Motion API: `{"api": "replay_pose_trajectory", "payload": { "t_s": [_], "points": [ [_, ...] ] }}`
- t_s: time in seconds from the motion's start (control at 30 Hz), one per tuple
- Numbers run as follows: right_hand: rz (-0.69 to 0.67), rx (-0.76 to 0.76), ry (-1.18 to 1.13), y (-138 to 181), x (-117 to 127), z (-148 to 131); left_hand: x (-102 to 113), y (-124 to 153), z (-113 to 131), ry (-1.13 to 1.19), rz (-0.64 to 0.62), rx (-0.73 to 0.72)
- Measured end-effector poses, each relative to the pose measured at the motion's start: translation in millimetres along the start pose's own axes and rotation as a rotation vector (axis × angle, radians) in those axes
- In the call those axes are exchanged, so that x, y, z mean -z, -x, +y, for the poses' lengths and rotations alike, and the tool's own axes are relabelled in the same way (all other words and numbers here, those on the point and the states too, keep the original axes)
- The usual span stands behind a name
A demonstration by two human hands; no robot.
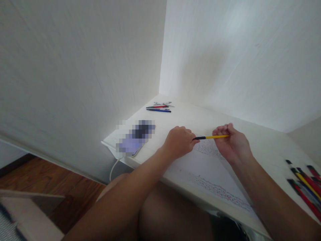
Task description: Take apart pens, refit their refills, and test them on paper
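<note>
A yellow pen with a black end (215, 136) spans the gap between my two hands above the desk. My left hand (179, 142) is closed around the black end, its back toward me. At the other end, my right hand (233, 142) pinches the yellow barrel near the thumb, palm turned up and fingers curled. Below them lie white paper sheets (190, 165) covered in part with rows of small dark and reddish handwriting. The tip inside my left hand is hidden.
Several pens (158, 107) lie near the back corner of the white desk (193, 115). A blurred-out phone (136, 139) with a white cable (112, 167) rests at the left edge. More pens (304, 187), red, yellow and black, are at the right. Walls (112, 60) enclose the desk.
</note>
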State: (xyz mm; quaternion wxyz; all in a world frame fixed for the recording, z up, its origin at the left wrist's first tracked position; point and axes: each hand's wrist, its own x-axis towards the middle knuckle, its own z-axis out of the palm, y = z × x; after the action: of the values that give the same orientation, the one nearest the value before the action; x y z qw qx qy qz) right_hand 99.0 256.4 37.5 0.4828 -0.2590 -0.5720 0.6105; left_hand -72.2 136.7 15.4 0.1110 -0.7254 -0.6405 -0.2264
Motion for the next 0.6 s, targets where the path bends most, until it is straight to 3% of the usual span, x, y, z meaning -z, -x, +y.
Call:
{"api": "replay_pose_trajectory", "payload": {
  "t_s": [0.07, 0.2, 0.4, 0.6],
  "points": [
    [0.005, 0.109, -0.037, 7.3, -8.0, -10.1, 0.2, -1.3, 5.3, 0.0, -0.006, -0.029],
    [-0.133, 0.067, -0.093, 26.8, -21.7, -31.3, -3.5, -3.7, 10.8, 0.048, -0.006, -0.132],
    [0.03, 0.074, -0.196, 35.3, -22.5, -37.8, -10.1, -5.3, 22.4, 0.087, 0.022, -0.188],
    [-0.002, 0.064, -0.264, 29.0, -15.0, -33.1, -10.5, -7.0, 26.7, 0.184, -0.024, -0.184]
  ]
}}
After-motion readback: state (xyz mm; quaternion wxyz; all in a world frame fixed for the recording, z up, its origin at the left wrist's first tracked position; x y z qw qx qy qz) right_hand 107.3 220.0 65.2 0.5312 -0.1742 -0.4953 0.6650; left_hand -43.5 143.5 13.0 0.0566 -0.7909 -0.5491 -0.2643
